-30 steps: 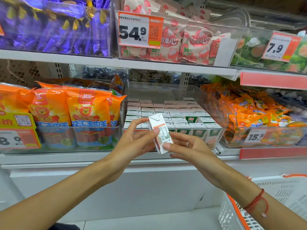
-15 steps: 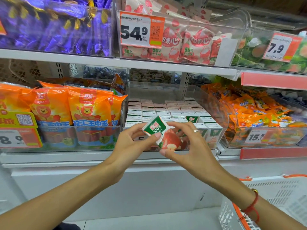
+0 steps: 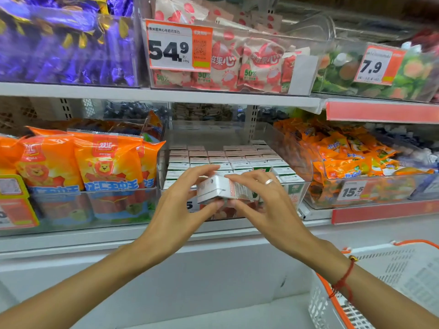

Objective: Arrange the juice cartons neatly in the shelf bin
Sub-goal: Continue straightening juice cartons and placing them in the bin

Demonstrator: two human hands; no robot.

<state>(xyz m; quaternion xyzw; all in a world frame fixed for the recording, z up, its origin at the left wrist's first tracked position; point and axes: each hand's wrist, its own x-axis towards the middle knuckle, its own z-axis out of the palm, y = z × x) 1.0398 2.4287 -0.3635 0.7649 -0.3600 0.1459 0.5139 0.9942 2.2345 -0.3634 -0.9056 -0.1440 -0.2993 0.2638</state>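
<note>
i see both hands pinching one juice carton point(image 3: 223, 189) just in front of the shelf bin point(image 3: 300, 186): left hand point(image 3: 184, 200) at its white end, right hand point(image 3: 263, 198) covering the rest. its print is blurred.

A: What hides the front of the clear bin point(image 3: 300, 193)?
B: Both hands and the held juice carton point(image 3: 222, 189); its price tag point(image 3: 190, 205) shows one digit only.
A: And the white basket point(image 3: 389, 281) at four o'clock?
B: Cut off by the right and bottom edges.
A: The carton's print?
B: Too blurred to read.
</note>
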